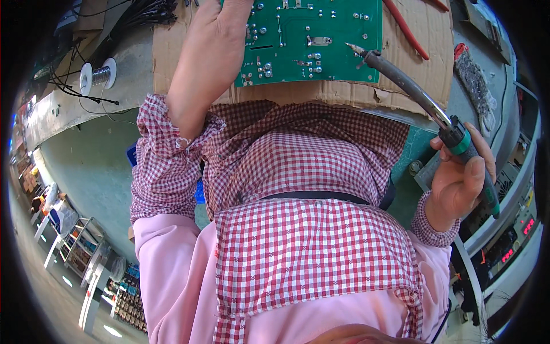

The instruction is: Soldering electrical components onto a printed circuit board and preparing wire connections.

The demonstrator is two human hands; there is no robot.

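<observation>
Circuit board, solder-dotted, slim soldering iron, brown cardboard

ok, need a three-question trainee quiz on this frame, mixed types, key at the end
1. Which hand holds the soldering iron?
2. True or false: in this view, the iron's tip overlaps the green circuit board.
3. Which is left of the cardboard?
A) red tool handle
B) wire spool
C) soldering iron

Key:
1. The right hand.
2. True, though whether they touch can't be told.
3. B.
</observation>
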